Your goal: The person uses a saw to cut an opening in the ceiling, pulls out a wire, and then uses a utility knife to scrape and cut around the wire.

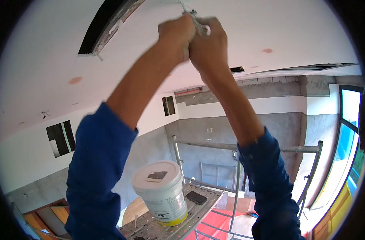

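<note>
Both my arms reach up to the ceiling (142, 60), in blue sleeves. My left hand (177, 35) is closed in a fist around a pale, cable-like strand (199, 29) that comes down from the ceiling. Close against it, my right hand (210, 43) grips the same strand, with its fingers bent and pinched. Small dark bits show at the strand's upper end, blurred. Its exact kind cannot be made out, and the palms hide part of it.
Below stands a lidded white bucket (160, 192) on a perforated scaffold platform (202, 216), with a putty-smeared plate (156, 176) on its lid. A dark phone-like object (196, 197) lies beside it. Scaffold rails (206, 144) surround the platform. A rectangular slot (100, 30) opens in the ceiling.
</note>
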A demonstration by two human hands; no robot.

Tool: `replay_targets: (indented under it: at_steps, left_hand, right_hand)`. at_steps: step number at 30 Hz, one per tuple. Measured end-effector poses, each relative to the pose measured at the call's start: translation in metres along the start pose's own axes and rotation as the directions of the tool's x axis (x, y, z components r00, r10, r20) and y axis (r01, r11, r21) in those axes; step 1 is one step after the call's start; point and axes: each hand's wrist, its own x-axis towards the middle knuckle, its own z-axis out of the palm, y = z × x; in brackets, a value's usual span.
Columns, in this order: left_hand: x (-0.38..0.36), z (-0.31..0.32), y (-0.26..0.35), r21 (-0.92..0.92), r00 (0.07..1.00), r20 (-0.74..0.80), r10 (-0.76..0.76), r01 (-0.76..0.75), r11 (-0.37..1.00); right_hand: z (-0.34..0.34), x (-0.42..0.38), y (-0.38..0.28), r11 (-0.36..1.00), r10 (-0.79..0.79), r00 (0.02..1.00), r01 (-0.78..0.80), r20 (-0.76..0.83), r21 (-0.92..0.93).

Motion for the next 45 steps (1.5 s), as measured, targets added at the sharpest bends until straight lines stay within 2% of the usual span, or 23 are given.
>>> replay_targets:
  at_steps: [4, 5, 6, 8, 11, 13, 16, 18, 21, 22, 24, 26, 28, 29, 32, 33, 34, 36, 37, 39, 41, 44, 45]
  left_hand:
    - [-0.012, 0.007, 0.003, 0.019, 0.998, -0.048, 0.033, -0.032, 0.999]
    - [0.024, 0.004, 0.010, 0.064, 0.996, -0.087, -0.015, 0.021, 0.998]
    - [0.036, 0.005, 0.023, 0.110, 0.992, -0.115, -0.059, 0.072, 0.991]
    - [0.048, -0.001, 0.023, 0.094, 0.996, 0.007, -0.090, 0.089, 0.992]
    - [-0.013, 0.005, 0.005, -0.028, 0.999, -0.028, -0.025, 0.024, 0.999]
    - [-0.027, 0.002, -0.007, 0.015, 0.999, -0.033, 0.007, -0.006, 1.000]
    - [0.034, 0.006, 0.004, 0.075, 0.996, -0.093, 0.007, 0.000, 0.997]
    - [0.035, 0.010, 0.024, 0.061, 0.997, -0.073, -0.014, 0.018, 0.998]
    - [0.031, 0.007, 0.003, 0.036, 0.995, -0.090, -0.032, 0.036, 0.999]
    - [-0.002, 0.009, 0.003, -0.008, 0.999, -0.039, -0.018, 0.018, 1.000]
    - [-0.015, 0.005, -0.007, 0.022, 0.997, -0.071, 0.001, 0.000, 1.000]
    - [0.057, -0.003, 0.000, 0.384, 0.988, 0.107, 0.109, -0.142, 0.912]
    - [0.052, 0.002, 0.024, 0.190, 0.992, 0.120, -0.048, 0.024, 0.982]
    - [0.044, 0.004, 0.028, 0.156, 0.997, 0.063, -0.040, 0.030, 0.987]
    - [0.044, 0.002, -0.009, 0.010, 0.999, -0.022, -0.028, 0.028, 1.000]
    - [0.022, 0.000, -0.020, 0.065, 0.999, 0.012, 0.042, -0.043, 0.997]
    - [-0.019, 0.002, -0.015, 0.041, 1.000, -0.028, 0.001, 0.000, 0.999]
    - [-0.003, 0.001, -0.016, 0.073, 0.995, -0.035, 0.095, -0.092, 0.993]
    - [0.008, 0.004, -0.005, 0.080, 0.997, -0.027, 0.068, -0.066, 0.995]
    - [0.066, 0.010, 0.019, 0.170, 0.996, -0.044, -0.079, 0.085, 0.982]
    - [0.062, 0.003, 0.004, 0.377, 0.993, 0.073, 0.090, -0.111, 0.919]
    - [0.003, 0.008, -0.007, 0.029, 0.998, -0.058, 0.011, -0.009, 1.000]
    - [0.001, 0.005, -0.015, 0.017, 0.999, -0.050, -0.014, 0.015, 1.000]
  right_hand:
    - [0.005, 0.002, 0.014, 0.986, -0.165, 0.984, 0.165, -0.068, -0.003]
    - [0.012, 0.019, 0.010, 0.997, -0.037, 0.999, 0.038, -0.022, 0.072]
    - [0.021, 0.032, 0.004, 0.999, -0.039, 0.998, 0.041, -0.041, 0.035]
    - [0.023, 0.036, 0.004, 0.995, 0.088, 0.996, -0.088, -0.019, 0.048]
    - [0.003, 0.002, 0.009, 0.999, -0.015, 1.000, 0.015, -0.005, 0.040]
    - [-0.009, -0.021, 0.003, 0.998, -0.003, 1.000, 0.002, 0.006, 0.062]
    - [0.009, 0.024, 0.018, 0.999, -0.020, 1.000, 0.020, -0.012, -0.030]
    - [0.015, 0.042, -0.002, 0.973, 0.170, 0.984, -0.175, 0.043, 0.152]
    - [0.007, 0.022, 0.004, 0.985, 0.171, 0.985, -0.171, 0.021, 0.007]
    - [0.002, 0.015, 0.004, 0.988, 0.146, 0.989, -0.147, 0.017, 0.049]
    - [-0.008, -0.009, 0.008, 0.986, 0.114, 0.993, -0.115, 0.012, 0.124]
    - [0.003, 0.007, 0.002, 0.985, 0.120, 0.993, -0.119, 0.004, 0.124]
    - [0.021, 0.043, 0.000, 0.984, 0.167, 0.986, -0.166, -0.007, 0.067]
    - [0.024, 0.046, 0.000, 0.974, 0.195, 0.981, -0.191, -0.021, 0.119]
    - [0.002, 0.013, 0.002, 0.981, 0.196, 0.980, -0.196, 0.011, 0.000]
    - [-0.010, -0.003, 0.003, 0.987, 0.152, 0.988, -0.153, 0.017, 0.045]
    - [-0.012, -0.011, 0.007, 0.989, 0.142, 0.990, -0.142, 0.021, 0.045]
    - [-0.009, -0.010, 0.012, 0.995, 0.080, 0.996, -0.082, 0.029, 0.058]
    - [0.003, 0.013, 0.013, 0.994, 0.103, 0.995, -0.103, -0.009, -0.039]
    - [0.017, 0.042, 0.007, 0.985, 0.158, 0.987, -0.157, -0.004, 0.077]
    - [0.013, 0.035, 0.010, 0.974, 0.202, 0.979, -0.202, 0.011, 0.102]
    - [-0.004, 0.010, 0.010, 0.984, 0.160, 0.987, -0.162, 0.029, 0.078]
    - [-0.009, -0.004, 0.008, 0.976, 0.189, 0.981, -0.192, 0.038, 0.102]
